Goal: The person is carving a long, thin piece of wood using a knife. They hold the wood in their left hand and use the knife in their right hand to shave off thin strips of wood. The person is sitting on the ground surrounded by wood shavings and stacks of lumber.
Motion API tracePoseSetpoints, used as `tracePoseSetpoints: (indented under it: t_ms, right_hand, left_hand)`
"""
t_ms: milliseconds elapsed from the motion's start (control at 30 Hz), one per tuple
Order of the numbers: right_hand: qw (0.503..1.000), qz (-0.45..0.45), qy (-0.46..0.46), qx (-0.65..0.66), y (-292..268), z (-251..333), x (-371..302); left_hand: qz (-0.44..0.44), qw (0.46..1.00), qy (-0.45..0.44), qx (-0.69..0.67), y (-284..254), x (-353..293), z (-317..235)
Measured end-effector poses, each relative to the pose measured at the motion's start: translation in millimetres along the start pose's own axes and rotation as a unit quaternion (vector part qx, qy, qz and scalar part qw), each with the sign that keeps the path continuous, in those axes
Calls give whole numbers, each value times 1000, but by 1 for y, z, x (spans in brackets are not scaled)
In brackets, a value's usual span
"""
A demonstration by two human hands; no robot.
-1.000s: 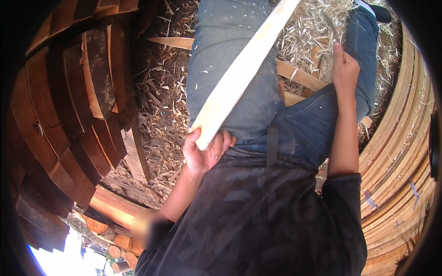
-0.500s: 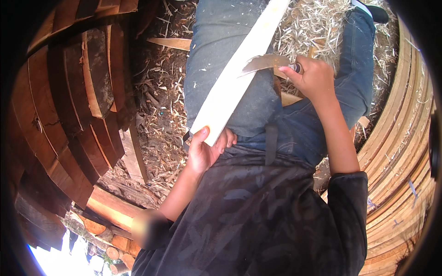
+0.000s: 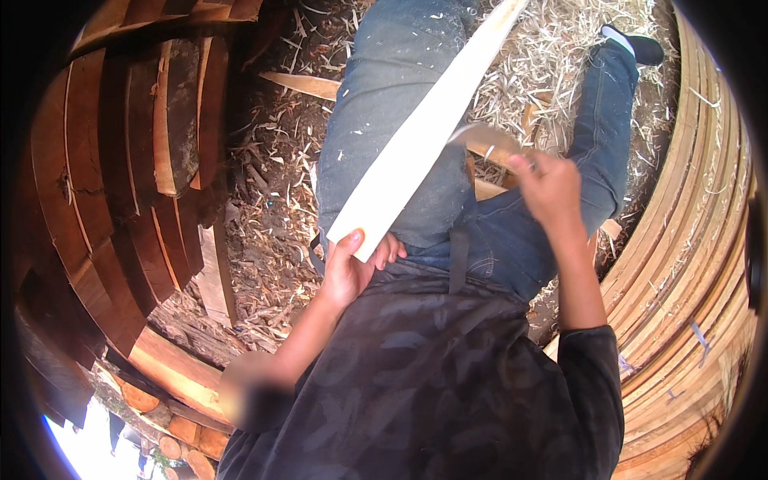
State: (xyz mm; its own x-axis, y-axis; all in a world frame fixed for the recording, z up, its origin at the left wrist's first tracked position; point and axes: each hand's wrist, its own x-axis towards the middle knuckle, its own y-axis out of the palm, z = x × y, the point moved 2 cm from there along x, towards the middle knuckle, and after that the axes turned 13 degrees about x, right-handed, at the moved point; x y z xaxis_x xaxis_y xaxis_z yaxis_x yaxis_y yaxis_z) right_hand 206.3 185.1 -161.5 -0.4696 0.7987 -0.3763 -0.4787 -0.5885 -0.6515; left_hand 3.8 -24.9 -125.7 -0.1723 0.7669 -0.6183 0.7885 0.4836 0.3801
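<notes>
Roughly mid-job, I'd judge. Pale wooden strip (image 3: 428, 136): upper face reads light and fairly smooth along the visible length, narrowing toward the far end — looks like much of that face is already worked. Wood shavings (image 3: 552, 60) lie thick to the right of the strip's far half, so plenty has come off something. What's left: can't say exactly. Underside is hidden, far tip runs up to the picture's top edge, and a blade is out beside the strip's right edge, so I'd call it unfinished.

Position: strip lies slantwise over the left thigh (image 3: 384, 96), near end at the left hand (image 3: 346, 270). That hand pinches the strip's near end — thumb on top, fingers curled underneath. Right hand (image 3: 552, 188) sits to the right of the strip, apart from it, closed round the handle of a curved knife (image 3: 490, 139). Blade points left, its tip at the strip's right edge about mid-length; blurred, so can't tell if it's touching. Stacked laths (image 3: 664, 272) stand well right of the strip, dark boards (image 3: 84, 184) well left.
</notes>
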Motion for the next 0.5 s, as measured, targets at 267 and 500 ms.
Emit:
tracePoseSetpoints:
  t_ms: [267,500]
  right_hand:
    - [984,-27,-170,-55,34,20,14]
    - [969,-133,-198,-68,41,-8,28]
  left_hand:
    - [-27,999,-17,6,-1,2,-4]
    - [-20,1000,-22,7,3,9,-4]
